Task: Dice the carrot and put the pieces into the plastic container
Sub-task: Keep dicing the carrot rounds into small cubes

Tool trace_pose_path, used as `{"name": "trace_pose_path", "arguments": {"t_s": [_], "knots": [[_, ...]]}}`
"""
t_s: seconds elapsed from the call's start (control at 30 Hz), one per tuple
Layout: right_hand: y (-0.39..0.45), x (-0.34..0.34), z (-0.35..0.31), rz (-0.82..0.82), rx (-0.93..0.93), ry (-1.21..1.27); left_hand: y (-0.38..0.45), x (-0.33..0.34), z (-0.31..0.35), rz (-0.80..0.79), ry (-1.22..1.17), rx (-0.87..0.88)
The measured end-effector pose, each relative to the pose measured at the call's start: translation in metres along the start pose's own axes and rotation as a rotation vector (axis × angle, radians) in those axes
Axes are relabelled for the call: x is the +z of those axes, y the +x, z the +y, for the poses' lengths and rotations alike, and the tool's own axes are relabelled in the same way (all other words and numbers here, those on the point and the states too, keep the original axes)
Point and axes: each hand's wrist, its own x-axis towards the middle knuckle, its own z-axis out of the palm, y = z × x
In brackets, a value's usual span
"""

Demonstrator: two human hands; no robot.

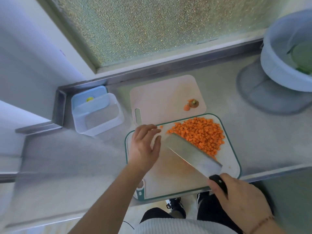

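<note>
Meanwhile, right hand (236, 195) grips the cleaver (192, 154) against diced carrot (199, 134); left hand (145, 147) hovers, fingers relaxed.

Two cutting boards (167, 97), one cleaver (192, 152), one plastic container (99, 115), two hands (145, 149).

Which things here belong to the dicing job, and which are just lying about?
Job: orange diced carrot pile, steel cleaver, teal-rimmed white cutting board, clear plastic container.
Lying about: plain white cutting board, carrot top scraps, pale blue colander.
</note>
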Motion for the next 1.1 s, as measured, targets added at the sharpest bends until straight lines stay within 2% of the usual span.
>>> {"name": "trace_pose_path", "arguments": {"t_s": [0.03,0.1,0.2,0.3,0.4,0.5,0.57,0.63,0.7,0.73,0.87,1.0,1.1], "knots": [[-0.001,0.001,0.002,0.015,0.012,0.054,0.001,-0.004,-0.013,-0.017,0.112,-0.060],[-0.001,0.003,0.004,0.021,0.023,0.109,0.002,-0.009,-0.032,-0.191,0.289,-0.179],[-0.001,0.001,-0.001,0.000,0.045,0.162,0.004,-0.008,-0.041,-0.344,0.377,-0.224],[0.003,-0.002,-0.005,-0.061,0.073,0.158,0.010,-0.002,-0.038,-0.346,0.374,-0.236],[0.006,-0.005,-0.010,-0.084,0.118,0.216,0.016,0.002,-0.031,-0.334,0.319,-0.344],[0.006,-0.008,-0.014,-0.133,0.153,0.365,0.021,0.006,-0.026,-0.242,0.197,-0.392],[0.006,-0.012,-0.021,-0.217,0.182,0.560,0.021,0.003,-0.022,-0.111,0.061,-0.337],[0.007,-0.014,-0.027,-0.362,0.321,0.873,0.013,-0.004,-0.014,0.010,-0.048,-0.249],[0.008,-0.011,-0.033,-0.579,0.507,1.144,-0.005,-0.010,-0.006,0.032,-0.102,-0.157],[0.008,-0.010,-0.035,-0.652,0.537,1.196,-0.017,-0.011,-0.002,0.009,-0.112,-0.099],[0.017,-0.010,-0.038,-0.701,0.503,1.147,-0.066,0.001,0.000,-0.145,-0.072,0.144],[0.031,-0.011,-0.025,-0.669,0.511,1.074,-0.080,0.016,0.005,-0.241,-0.002,0.177],[0.035,-0.015,-0.026,-0.630,0.484,1.050,-0.079,0.027,0.010,-0.220,0.018,0.141]]}}
